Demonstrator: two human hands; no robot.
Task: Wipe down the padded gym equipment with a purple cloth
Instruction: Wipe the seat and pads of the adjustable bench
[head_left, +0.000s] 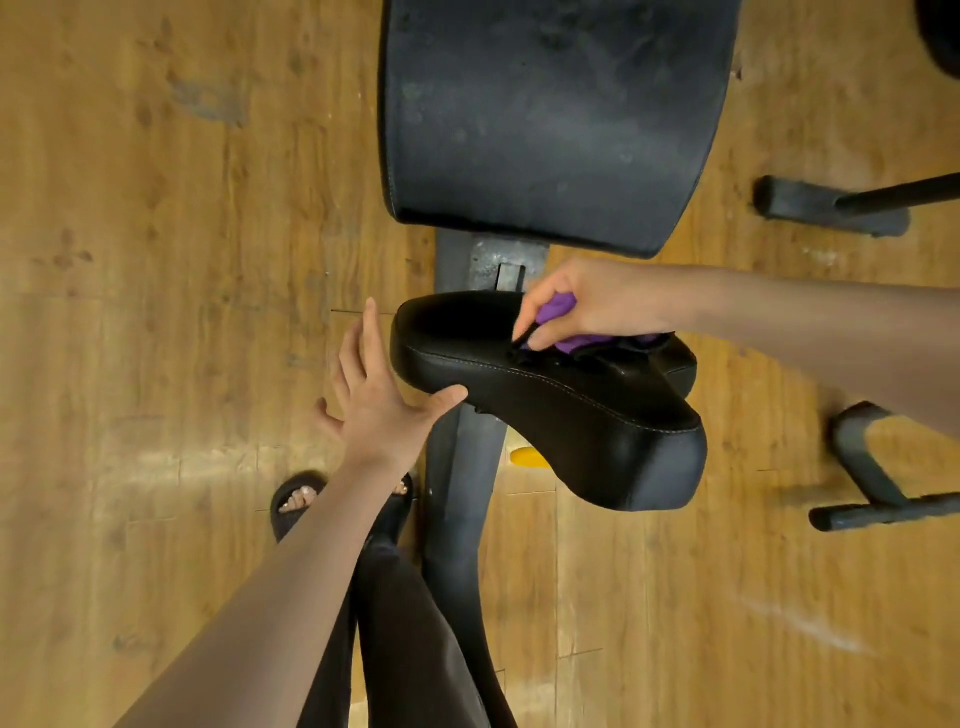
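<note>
Hands: right hand (597, 301) comes in from 3 o'clock, fingers curled round a bunched purple cloth (558, 306) and pressing it onto the small pad; left hand (382, 395) reaches up from 7 o'clock, fingers spread and straight, holding nothing, thumb touching the pad's near side wall
Small pad: black seat pad (545, 395) sits mid-frame, tilted, its long end running off toward 4 o'clock, white stitching along the top edge
Cloth spot: it's near the pad's 12 o'clock end, with part of it trailing toward 3 o'clock under the wrist
Big pad: larger back pad (556, 119) at 12 o'clock looks dusty and smeared, so my guess is that one's not done yet
Frame: grey steel post (457, 519) runs under the seat down to 6 o'clock; other metal legs (872, 478) sit at 3 to 4 o'clock on the wooden floor (156, 260)
Feet: one sandalled foot (298, 501) at 7 o'clock, just beside the post
How I'd do it: flatten the cloth a bit instead of keeping it balled up, so more of it touches; drag long overlapping strokes from the 12 o'clock end toward 4 o'clock, then run the stitched edge and side walls
Watch for: the pad might wobble, so bracing it with the free hand seems smart
</note>
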